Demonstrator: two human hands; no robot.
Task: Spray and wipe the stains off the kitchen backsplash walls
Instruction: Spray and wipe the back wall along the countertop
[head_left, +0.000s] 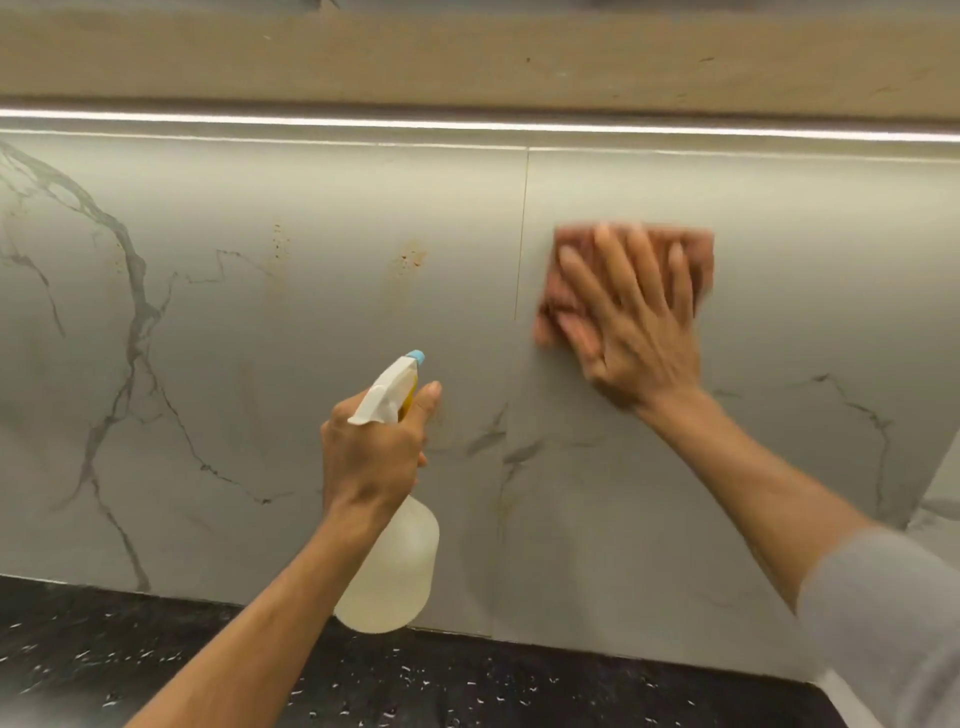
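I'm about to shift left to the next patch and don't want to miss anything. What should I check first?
1. Grip on the spray bottle by the left hand: ok.
2. The nozzle faces the backsplash: ok.
3. Liquid left in the bottle: cannot tell, its body is cloudy.
4. The cloth lies flat under the right hand, fingers straight: ok.
5. Stains gone: not ok, brown specks show left of the seam.
6. Wall under the cloth clean: cannot tell, covered.
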